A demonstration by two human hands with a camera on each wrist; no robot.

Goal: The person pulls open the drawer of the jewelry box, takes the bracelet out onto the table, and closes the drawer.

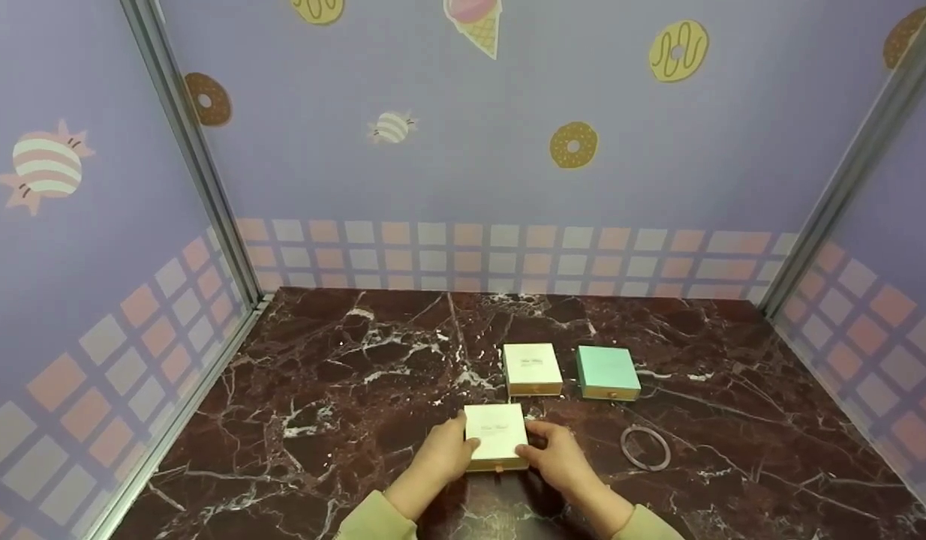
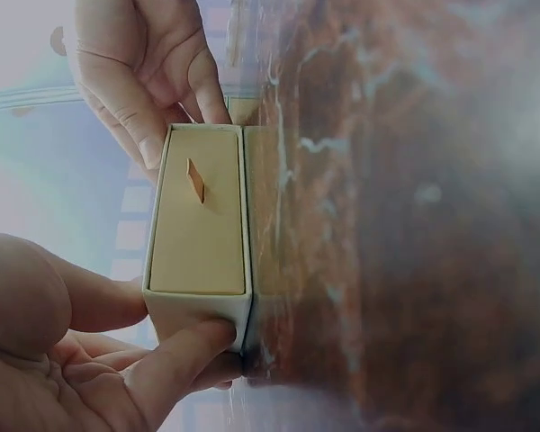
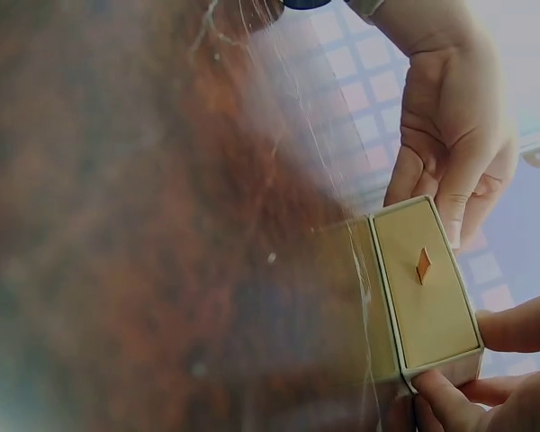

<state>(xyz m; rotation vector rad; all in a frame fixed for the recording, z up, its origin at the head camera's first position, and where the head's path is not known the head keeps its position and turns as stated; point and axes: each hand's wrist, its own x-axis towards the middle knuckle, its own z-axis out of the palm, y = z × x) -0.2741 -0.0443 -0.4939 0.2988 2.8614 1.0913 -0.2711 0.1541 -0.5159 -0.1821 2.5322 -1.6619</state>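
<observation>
A white drawer-style gift box (image 1: 496, 432) lies flat on the dark marbled tabletop, its tan drawer front and small orange pull tab (image 2: 195, 181) facing the person. Its left side is gripped by my left hand (image 1: 446, 448), the thumb on the top edge and fingers along the side. My right hand (image 1: 557, 454) holds the opposite side the same way. In the right wrist view the drawer front (image 3: 427, 288) sits flush inside the sleeve. Faint printing marks the lid, too small to read.
Behind the held box sits a second white box (image 1: 533, 369), with a mint green box (image 1: 608, 373) to its right. A pale ring (image 1: 645, 448) lies right of my right hand. Patterned panels (image 1: 463, 255) wall the table at the back and sides.
</observation>
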